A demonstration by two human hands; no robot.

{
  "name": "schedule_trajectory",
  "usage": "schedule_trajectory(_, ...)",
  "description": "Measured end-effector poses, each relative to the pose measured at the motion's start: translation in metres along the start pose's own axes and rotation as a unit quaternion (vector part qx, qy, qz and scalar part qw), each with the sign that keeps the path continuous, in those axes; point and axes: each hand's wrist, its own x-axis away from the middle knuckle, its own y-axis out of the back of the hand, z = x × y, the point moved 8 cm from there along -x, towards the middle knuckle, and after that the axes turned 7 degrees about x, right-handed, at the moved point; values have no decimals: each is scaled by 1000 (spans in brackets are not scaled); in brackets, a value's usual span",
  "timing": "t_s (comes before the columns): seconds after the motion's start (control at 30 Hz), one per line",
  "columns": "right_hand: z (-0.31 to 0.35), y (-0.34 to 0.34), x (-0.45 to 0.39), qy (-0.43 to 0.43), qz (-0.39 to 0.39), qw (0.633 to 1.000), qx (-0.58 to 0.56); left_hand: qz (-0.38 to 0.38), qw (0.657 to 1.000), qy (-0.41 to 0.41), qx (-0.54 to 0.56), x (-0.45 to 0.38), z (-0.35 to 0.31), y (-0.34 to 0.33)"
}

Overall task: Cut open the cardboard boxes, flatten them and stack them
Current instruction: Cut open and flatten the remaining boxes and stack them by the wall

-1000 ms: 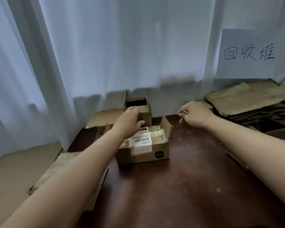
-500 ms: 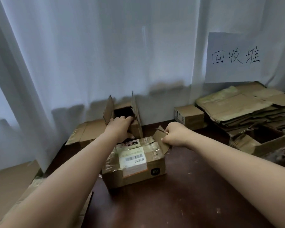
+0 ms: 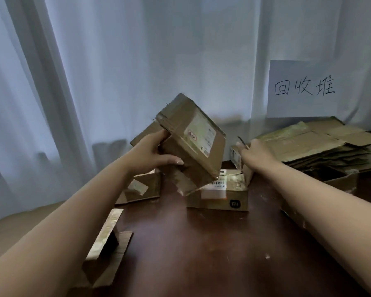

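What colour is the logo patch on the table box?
Black, with a pale mark, head view.

View: head — the only one, so nothing is shared with a second view.
Position: worn on the person's head, above the near edge of the dark wooden table (image 3: 201,254).
Facing: forward and slightly down, toward the white curtain (image 3: 137,61) behind the table.
Lens: wide-angle — the curtain folds lean at the left edge.
Nearness: close; both forearms run in from the bottom corners.
Reach: from the near tabletop to the handwritten paper sign (image 3: 304,88) at upper right.
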Motion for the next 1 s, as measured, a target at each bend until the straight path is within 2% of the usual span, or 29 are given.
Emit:
schedule_trajectory(0.1, 9, 14, 9, 16, -7, 998, -66, 17, 996, 12, 82, 30, -10, -6)
schedule_trajectory(0.27, 21, 19, 36, 47, 58, 987, -145, 45, 985, 36, 161, 71, -15, -18)
schedule_trajectory(0.4, 21, 17, 65, 77, 100, 991, -43, -10, 986, 51, 159, 101, 1, -14)
schedule_trajectory(0.5, 17, 19, 80, 88, 119, 989, 14, -49, 979, 95, 173, 126, 25, -19)
schedule_trajectory(0.57, 14, 14, 89, 99, 135, 982, 90, -69, 981, 144, 106, 141, 47, -21)
schedule_trajectory(0.63, 7, 4, 95, 98, 154, 971, 152, -57, 977, 204, 5, 152, 67, -24)
schedule_trajectory(0.73, -3, -7, 99, 81, 158, 971, 158, -42, 960, 261, -93, 160, 85, -27)
schedule_trajectory(0.8, -2, -10, 100, 84, 157, 971, 161, -96, 961, 216, -141, 155, 72, -17)
schedule_trajectory(0.87, -1, -7, 102, 80, 151, 973, 154, -118, 976, 103, -151, 147, 36, -14)
schedule_trajectory(0.9, -1, -4, 102, 79, 147, 975, 149, -87, 987, 56, -123, 145, 16, -20)
schedule_trajectory(0.93, 1, 0, 103, 80, 140, 976, 143, -24, 995, 32, -91, 145, -1, -33)
schedule_trajectory(1.0, 4, 5, 104, 83, 121, 981, 127, 140, 986, 39, -85, 152, -17, -71)
